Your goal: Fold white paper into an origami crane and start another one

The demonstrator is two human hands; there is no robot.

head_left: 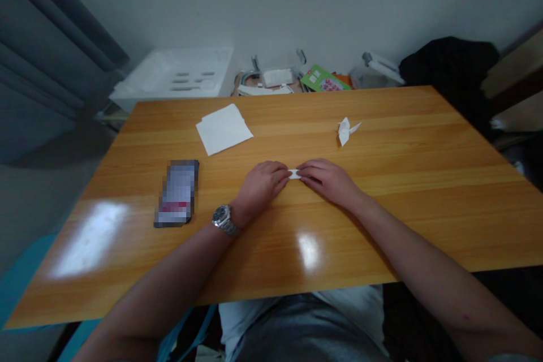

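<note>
My left hand [262, 183] and my right hand [328, 180] rest on the wooden table [382, 220], fingertips meeting over a small folded piece of white paper [294, 173]. Both hands pinch it against the tabletop, and most of the paper is hidden under the fingers. A silver watch [224, 219] is on my left wrist. A finished white paper crane [347, 130] stands further back to the right. A small stack of white paper sheets [223, 128] lies at the back left.
A phone [178, 193] lies face up left of my left hand. Behind the table are a white tray-like box [178, 76], cluttered items with a green packet [324, 79], and a black bag [449, 65]. Grey curtains hang at the left.
</note>
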